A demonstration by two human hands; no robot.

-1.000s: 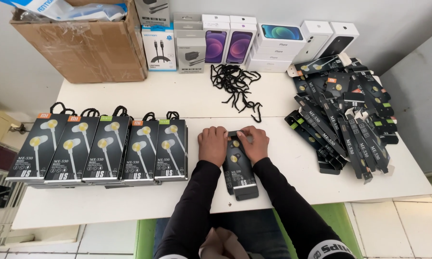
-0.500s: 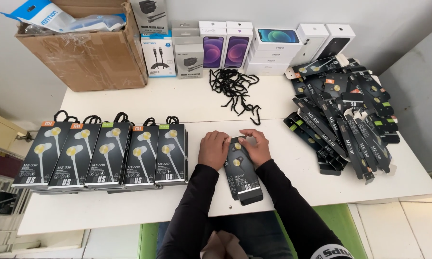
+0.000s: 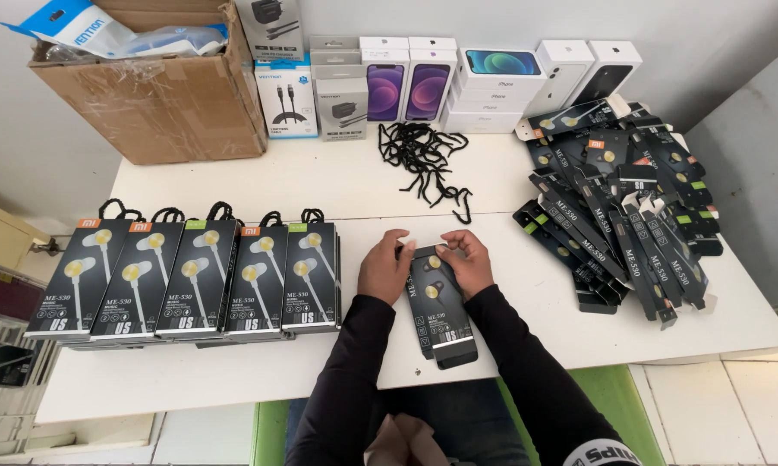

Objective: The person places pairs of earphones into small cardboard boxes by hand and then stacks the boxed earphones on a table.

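A black earphone package (image 3: 438, 311) with gold earbuds lies flat on the white table (image 3: 320, 181) in front of me. My left hand (image 3: 383, 266) grips its top left corner. My right hand (image 3: 469, 259) grips its top right corner, fingers pinching at the upper edge. Both sleeves are black. To the left, a row of finished earphone packages (image 3: 190, 276) with black cord loops at their tops lies side by side. A loose pile of black cord loops (image 3: 428, 160) sits beyond my hands.
A heap of flat black earphone boxes (image 3: 622, 207) covers the table's right side. A cardboard box (image 3: 156, 95) stands at the back left. Small charger boxes (image 3: 311, 86) and phone boxes (image 3: 492, 82) line the back wall. The table's near edge is by my lap.
The package shifted slightly on the table and my fingers moved up to its top edge. The view tilted a little; nothing else moved.
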